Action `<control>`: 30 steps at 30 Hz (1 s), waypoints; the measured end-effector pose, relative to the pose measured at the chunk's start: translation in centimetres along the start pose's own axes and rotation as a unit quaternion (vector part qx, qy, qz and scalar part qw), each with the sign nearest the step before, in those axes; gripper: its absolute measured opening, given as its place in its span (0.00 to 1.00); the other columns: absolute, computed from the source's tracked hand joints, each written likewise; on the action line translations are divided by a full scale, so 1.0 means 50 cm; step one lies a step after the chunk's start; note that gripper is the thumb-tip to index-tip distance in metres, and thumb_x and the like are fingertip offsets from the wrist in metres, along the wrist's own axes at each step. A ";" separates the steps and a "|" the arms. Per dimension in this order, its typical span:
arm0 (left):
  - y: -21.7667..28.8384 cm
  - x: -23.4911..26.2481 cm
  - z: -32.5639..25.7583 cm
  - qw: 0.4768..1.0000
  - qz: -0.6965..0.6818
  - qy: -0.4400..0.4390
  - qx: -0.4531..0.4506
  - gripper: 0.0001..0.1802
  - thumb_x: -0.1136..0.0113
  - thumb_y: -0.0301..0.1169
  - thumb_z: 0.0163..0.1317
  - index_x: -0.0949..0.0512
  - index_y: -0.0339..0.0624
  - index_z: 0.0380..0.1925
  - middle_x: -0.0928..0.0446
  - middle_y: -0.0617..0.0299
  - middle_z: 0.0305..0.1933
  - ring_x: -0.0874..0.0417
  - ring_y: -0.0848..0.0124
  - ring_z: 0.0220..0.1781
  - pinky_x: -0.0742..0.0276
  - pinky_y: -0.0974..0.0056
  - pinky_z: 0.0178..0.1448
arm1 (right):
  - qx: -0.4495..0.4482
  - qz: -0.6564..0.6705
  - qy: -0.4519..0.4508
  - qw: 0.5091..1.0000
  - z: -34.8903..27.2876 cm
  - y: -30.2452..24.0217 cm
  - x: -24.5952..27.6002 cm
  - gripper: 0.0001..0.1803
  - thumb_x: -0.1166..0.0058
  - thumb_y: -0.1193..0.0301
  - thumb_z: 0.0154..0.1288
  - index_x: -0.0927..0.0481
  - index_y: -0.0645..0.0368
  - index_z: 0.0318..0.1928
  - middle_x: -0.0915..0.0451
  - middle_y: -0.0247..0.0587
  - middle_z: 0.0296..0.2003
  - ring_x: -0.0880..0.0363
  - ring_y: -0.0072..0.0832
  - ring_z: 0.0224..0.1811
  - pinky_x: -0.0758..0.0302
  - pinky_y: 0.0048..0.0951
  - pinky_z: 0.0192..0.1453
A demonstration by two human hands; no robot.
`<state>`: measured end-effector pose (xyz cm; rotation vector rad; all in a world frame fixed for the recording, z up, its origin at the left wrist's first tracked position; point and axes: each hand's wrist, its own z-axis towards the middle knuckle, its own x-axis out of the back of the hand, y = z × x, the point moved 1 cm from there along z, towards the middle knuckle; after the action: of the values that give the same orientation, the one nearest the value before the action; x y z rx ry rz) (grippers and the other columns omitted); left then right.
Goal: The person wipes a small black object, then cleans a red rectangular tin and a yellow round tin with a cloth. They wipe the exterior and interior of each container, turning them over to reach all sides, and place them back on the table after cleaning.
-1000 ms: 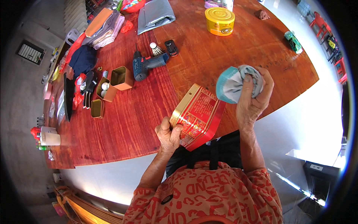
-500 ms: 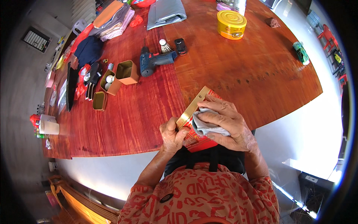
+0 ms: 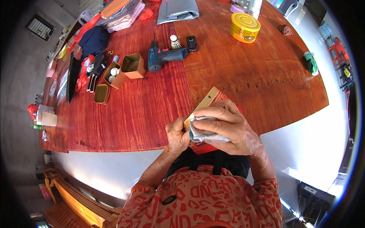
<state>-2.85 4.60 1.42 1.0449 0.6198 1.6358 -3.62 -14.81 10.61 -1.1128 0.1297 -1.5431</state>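
The left hand [image 3: 178, 136] grips the red tin [image 3: 207, 147] at its gold-edged left side, thumb and bent fingers pinching that edge; the right hand [image 3: 232, 131] lies over the tin's face, its fingers curved, set slightly apart and closed on a grey cloth [image 3: 209, 136], which is pressed against the tin; the tin is held tilted at the near edge of the table [image 3: 148, 117], just in front of the person's body, though whether it touches the wood I cannot tell, as the hands cover much of it; beyond, on the table, lie a drill [image 3: 159, 59], a shuttlecock [image 3: 175, 42] and a battery [image 3: 192, 44]; to their left stands an open box [image 3: 133, 66]; a yellow tub [image 3: 245, 28] stands farther off to the right.
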 end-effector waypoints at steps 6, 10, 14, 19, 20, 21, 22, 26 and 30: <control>-0.002 0.022 -0.008 0.999 -0.044 -0.029 -0.001 0.28 0.33 0.53 0.56 0.25 0.35 0.32 0.28 0.59 0.21 0.26 0.69 0.21 0.31 0.64 0.26 | -0.085 -0.107 0.074 0.988 0.003 0.047 -0.006 0.20 0.39 0.67 0.56 0.19 0.54 0.51 0.22 0.38 0.53 0.26 0.40 0.56 0.31 0.43 0.58; 0.039 0.018 0.013 0.998 -0.063 -0.014 0.004 0.25 0.35 0.45 0.59 0.25 0.33 0.43 0.25 0.53 0.30 0.22 0.64 0.28 0.26 0.61 0.32 | -0.105 -0.116 0.106 0.982 0.003 0.050 -0.016 0.20 0.39 0.67 0.55 0.19 0.55 0.50 0.22 0.38 0.52 0.25 0.40 0.55 0.30 0.42 0.57; 0.104 0.033 0.063 0.995 -0.071 -0.046 0.044 0.20 0.40 0.42 0.64 0.24 0.31 0.38 0.26 0.57 0.28 0.24 0.69 0.28 0.28 0.63 0.31 | -0.109 -0.142 0.113 0.977 0.007 0.033 -0.023 0.20 0.38 0.69 0.53 0.19 0.55 0.48 0.22 0.37 0.49 0.24 0.39 0.55 0.30 0.41 0.56; 0.134 0.003 0.069 0.983 -0.122 0.053 0.126 0.26 0.40 0.35 0.67 0.37 0.38 0.13 0.41 0.69 0.14 0.44 0.81 0.21 0.47 0.67 0.22 | -0.036 -0.165 0.077 0.983 0.005 0.001 -0.033 0.22 0.35 0.68 0.50 0.19 0.57 0.47 0.24 0.38 0.51 0.27 0.39 0.58 0.30 0.40 0.55; 0.126 0.006 0.053 0.983 -0.135 0.057 0.113 0.26 0.39 0.34 0.66 0.39 0.39 0.13 0.41 0.69 0.14 0.45 0.81 0.21 0.48 0.67 0.22 | -0.044 -0.148 0.082 0.985 0.000 0.001 -0.033 0.22 0.35 0.69 0.50 0.20 0.58 0.48 0.23 0.40 0.51 0.26 0.40 0.58 0.29 0.42 0.57; 0.118 0.007 0.045 0.982 -0.149 0.062 0.101 0.27 0.38 0.33 0.65 0.40 0.40 0.12 0.41 0.70 0.14 0.46 0.81 0.20 0.49 0.67 0.22 | -0.051 -0.132 0.087 0.986 -0.006 0.001 -0.034 0.22 0.35 0.70 0.50 0.20 0.59 0.49 0.23 0.42 0.51 0.25 0.41 0.58 0.28 0.44 0.58; 0.108 0.009 0.044 0.986 -0.138 0.058 0.074 0.27 0.36 0.32 0.64 0.41 0.40 0.11 0.41 0.69 0.13 0.46 0.81 0.19 0.51 0.67 0.21 | -0.055 -0.115 0.113 0.985 -0.008 0.007 -0.033 0.22 0.35 0.71 0.51 0.21 0.60 0.49 0.23 0.44 0.51 0.25 0.42 0.57 0.27 0.44 0.58; 0.101 0.009 0.038 0.991 -0.109 0.049 0.052 0.28 0.36 0.30 0.63 0.42 0.40 0.11 0.40 0.69 0.13 0.45 0.81 0.17 0.52 0.67 0.20 | -0.106 -0.024 0.166 0.980 -0.019 0.031 -0.022 0.21 0.39 0.76 0.55 0.22 0.62 0.51 0.22 0.50 0.50 0.22 0.46 0.53 0.25 0.43 0.59; 0.099 0.008 0.041 0.992 -0.111 0.049 0.040 0.26 0.38 0.28 0.63 0.42 0.39 0.10 0.39 0.68 0.13 0.44 0.81 0.16 0.52 0.67 0.20 | -0.181 0.118 0.173 0.961 -0.028 0.062 -0.005 0.17 0.44 0.77 0.62 0.23 0.64 0.52 0.20 0.50 0.47 0.19 0.38 0.49 0.22 0.33 0.53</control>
<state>-3.55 3.19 6.54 0.9201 0.8426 1.4840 -2.43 -16.29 7.78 -1.0494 0.7832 -1.5190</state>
